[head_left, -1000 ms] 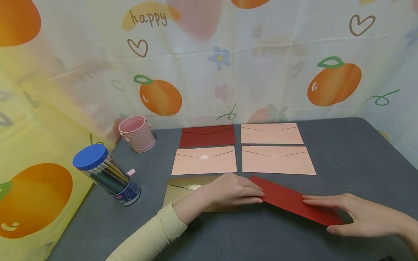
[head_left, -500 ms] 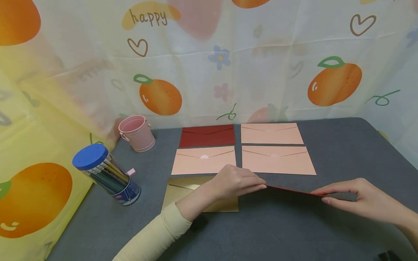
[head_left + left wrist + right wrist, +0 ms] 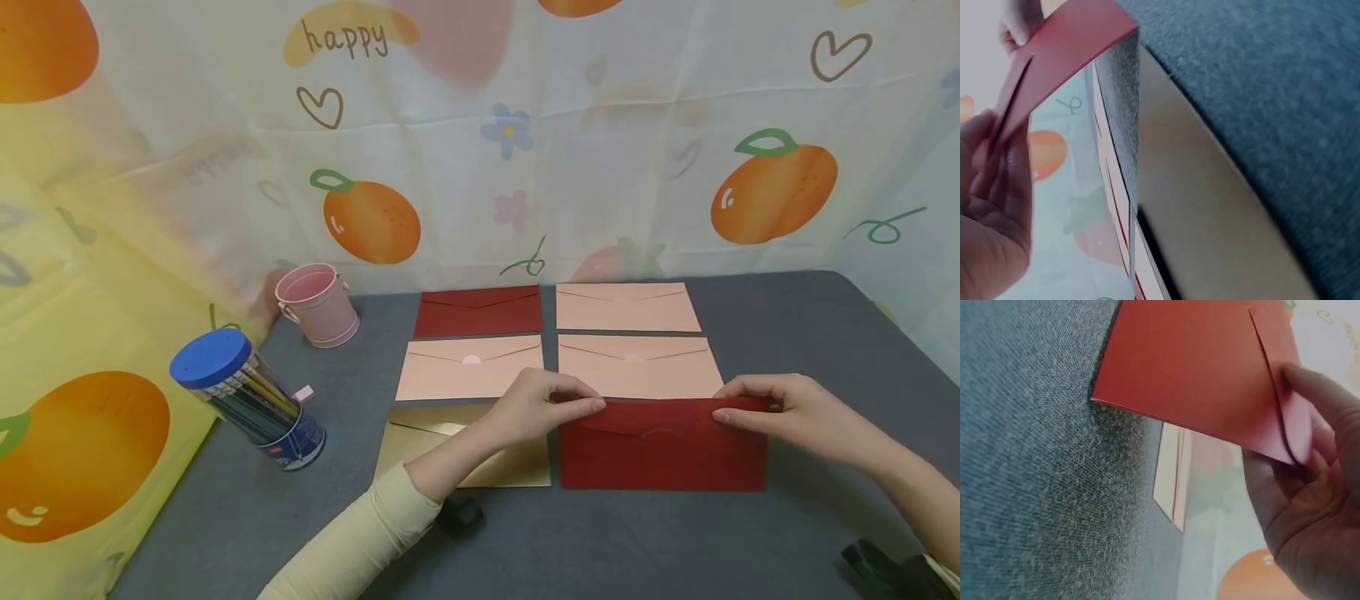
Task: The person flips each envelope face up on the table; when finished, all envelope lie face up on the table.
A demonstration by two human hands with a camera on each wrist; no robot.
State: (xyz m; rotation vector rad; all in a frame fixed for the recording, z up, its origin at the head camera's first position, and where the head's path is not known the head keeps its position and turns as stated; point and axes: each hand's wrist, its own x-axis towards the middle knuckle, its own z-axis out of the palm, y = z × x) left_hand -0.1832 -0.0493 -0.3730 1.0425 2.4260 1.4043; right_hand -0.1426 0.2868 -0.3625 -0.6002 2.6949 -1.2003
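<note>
Both hands hold a red envelope [image 3: 663, 454] by its upper edge, its flap side facing the person. The left hand [image 3: 536, 408] pinches the upper left corner between thumb and fingers; the right hand [image 3: 795, 412] pinches the upper right part the same way. In the right wrist view the red envelope [image 3: 1191, 369] slants up from the cloth, its lower corner right at the surface, thumb over the flap and fingers behind. The left wrist view shows the red envelope [image 3: 1063, 53] gripped at both ends. Just left of it lies a gold envelope [image 3: 510, 462], partly covered by the left forearm.
Behind lie a dark red envelope [image 3: 477, 312] and pink envelopes [image 3: 472, 379] [image 3: 628, 308] [image 3: 637, 362] in two rows. At left stand a pencil tub with a blue lid [image 3: 247, 396] and a pink bucket [image 3: 318, 308]. A printed curtain [image 3: 600, 183] hangs behind the table [image 3: 585, 546].
The red envelope has swung from a slanted, then edge-on pose to hanging flap side toward the person, beside the gold envelope. The right hand has moved up and regripped the upper edge.
</note>
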